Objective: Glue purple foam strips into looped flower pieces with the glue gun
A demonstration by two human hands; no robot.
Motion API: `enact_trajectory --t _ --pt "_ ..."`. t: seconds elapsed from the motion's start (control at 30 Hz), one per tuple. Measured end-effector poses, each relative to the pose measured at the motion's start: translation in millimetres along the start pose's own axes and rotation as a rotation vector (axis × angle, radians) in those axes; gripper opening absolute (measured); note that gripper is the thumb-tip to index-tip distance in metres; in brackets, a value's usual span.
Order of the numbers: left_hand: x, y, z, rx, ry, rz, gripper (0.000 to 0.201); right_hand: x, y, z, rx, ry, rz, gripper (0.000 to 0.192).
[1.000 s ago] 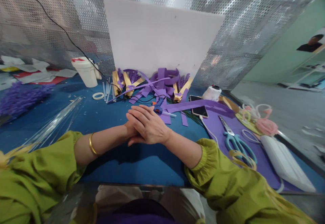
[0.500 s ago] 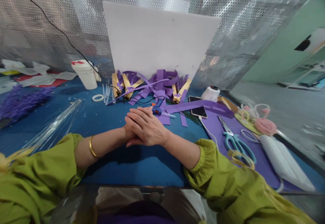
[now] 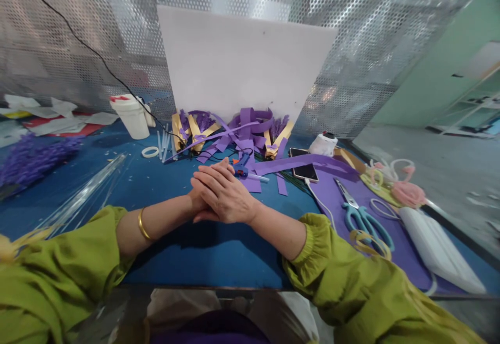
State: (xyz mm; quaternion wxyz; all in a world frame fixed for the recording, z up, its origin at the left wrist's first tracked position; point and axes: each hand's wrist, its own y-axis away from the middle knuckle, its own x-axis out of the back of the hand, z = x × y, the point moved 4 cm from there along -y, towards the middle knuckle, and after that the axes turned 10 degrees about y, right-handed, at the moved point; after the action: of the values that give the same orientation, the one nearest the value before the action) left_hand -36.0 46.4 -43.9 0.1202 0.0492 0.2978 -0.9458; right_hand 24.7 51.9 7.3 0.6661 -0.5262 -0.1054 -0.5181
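The right hand (image 3: 225, 196) lies flat on top of the left hand (image 3: 196, 199), both resting on the blue table (image 3: 203, 253) in front of the person. The right fingers (image 3: 207, 176) are stretched out together and point to the left, holding nothing; the left hand is mostly hidden beneath, so only its wrist side and a few fingertips show past the right hand, and I cannot tell how its fingers are set. A gold bangle (image 3: 142, 224) sits on the left forearm, and both arms wear green sleeves (image 3: 347, 276). Just beyond the hands lies a small blue glue gun (image 3: 242, 167), near the fingertips but not touching them, with its black cord (image 3: 89, 50) running up and away to the left over the perforated metal screen (image 3: 78, 37). Behind the glue gun is a heap of purple paper strips (image 3: 244, 128) mixed with yellow pieces, at the foot of a white board (image 3: 244, 60) leaning on the screen. To the right a phone (image 3: 303, 163) rests by the edge of a purple sheet (image 3: 336, 198), with teal-handled scissors (image 3: 361, 214) lying on that sheet and a pink flower (image 3: 410, 194) further right. To the left stand a white cup (image 3: 130, 116), a small roll of tape (image 3: 150, 151) and clear sticks (image 3: 88, 190) on the table, well apart from the hands.
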Motion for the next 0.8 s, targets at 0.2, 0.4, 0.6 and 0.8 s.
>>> enact_trajectory --t 0.2,0.4,0.6,0.8 --pt "1.5 2 7 0.051 -0.009 -0.005 0.059 1 2 -2 0.010 -0.010 0.055 0.080" --pt "-3.0 7 12 0.142 -0.152 0.120 0.067 4 2 -1 0.017 -0.008 0.083 0.077" --pt "-0.8 6 12 0.057 -0.168 0.057 0.069 2 0 0 0.002 -0.037 0.008 0.078" --pt "1.3 8 5 0.034 -0.143 0.061 0.071 -3 2 -4 0.031 -0.002 0.004 0.077"
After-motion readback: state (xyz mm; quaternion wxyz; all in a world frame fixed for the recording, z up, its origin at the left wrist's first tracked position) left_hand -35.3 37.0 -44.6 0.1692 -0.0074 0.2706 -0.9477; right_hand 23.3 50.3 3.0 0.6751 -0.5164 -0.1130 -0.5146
